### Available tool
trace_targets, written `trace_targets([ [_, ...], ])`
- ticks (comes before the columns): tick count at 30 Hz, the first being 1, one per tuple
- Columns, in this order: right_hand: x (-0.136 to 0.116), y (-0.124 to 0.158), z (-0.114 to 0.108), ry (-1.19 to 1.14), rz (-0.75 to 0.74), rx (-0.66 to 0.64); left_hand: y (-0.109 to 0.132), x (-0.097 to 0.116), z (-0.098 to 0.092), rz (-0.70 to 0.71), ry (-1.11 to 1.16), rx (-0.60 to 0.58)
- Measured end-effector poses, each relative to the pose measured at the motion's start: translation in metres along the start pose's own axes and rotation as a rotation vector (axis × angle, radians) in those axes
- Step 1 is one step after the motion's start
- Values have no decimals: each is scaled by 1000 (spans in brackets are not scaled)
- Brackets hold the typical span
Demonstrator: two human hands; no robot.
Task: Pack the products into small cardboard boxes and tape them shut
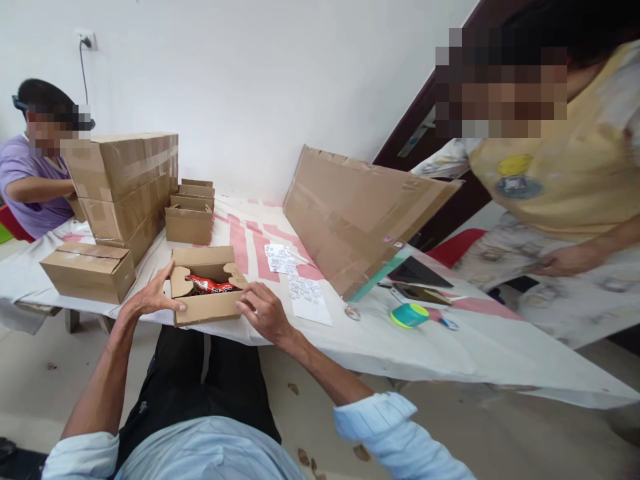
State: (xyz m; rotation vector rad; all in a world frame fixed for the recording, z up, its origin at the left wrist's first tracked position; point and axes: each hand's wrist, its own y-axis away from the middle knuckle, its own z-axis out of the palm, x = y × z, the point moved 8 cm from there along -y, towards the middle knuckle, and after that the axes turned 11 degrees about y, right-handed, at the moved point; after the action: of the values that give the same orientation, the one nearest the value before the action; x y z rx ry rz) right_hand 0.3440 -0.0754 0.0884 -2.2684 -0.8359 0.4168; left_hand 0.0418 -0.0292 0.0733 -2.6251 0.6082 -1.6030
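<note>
In front of me at the table's near edge stands an open cardboard box with its flaps raised. Inside it lies a red packet with pale lettering, partly hidden by the side flaps. My left hand grips the box's left end, thumb over the front wall and fingers along the side. At the right end, my right hand has its bent fingers on the box's front right corner.
A closed carton and a stacked carton wall stand left; several open boxes sit behind. Written sheets, a tape roll and a leaning cardboard panel are to the right. One person sits left, another stands right.
</note>
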Motion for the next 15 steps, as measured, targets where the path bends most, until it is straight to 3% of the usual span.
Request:
trace_targets([
  [6, 35, -49, 25, 65, 383, -218, 5, 8, 0, 11, 12, 16],
  [9, 42, -58, 29, 96, 407, -283, 7, 10, 3, 0, 34, 21],
  [13, 58, -53, 14, 204, 476, -260, 8, 10, 6, 1, 43, 32],
  [15, 61, -54, 5, 342, 422, -249, 8, 12, 7, 26, 43, 36],
])
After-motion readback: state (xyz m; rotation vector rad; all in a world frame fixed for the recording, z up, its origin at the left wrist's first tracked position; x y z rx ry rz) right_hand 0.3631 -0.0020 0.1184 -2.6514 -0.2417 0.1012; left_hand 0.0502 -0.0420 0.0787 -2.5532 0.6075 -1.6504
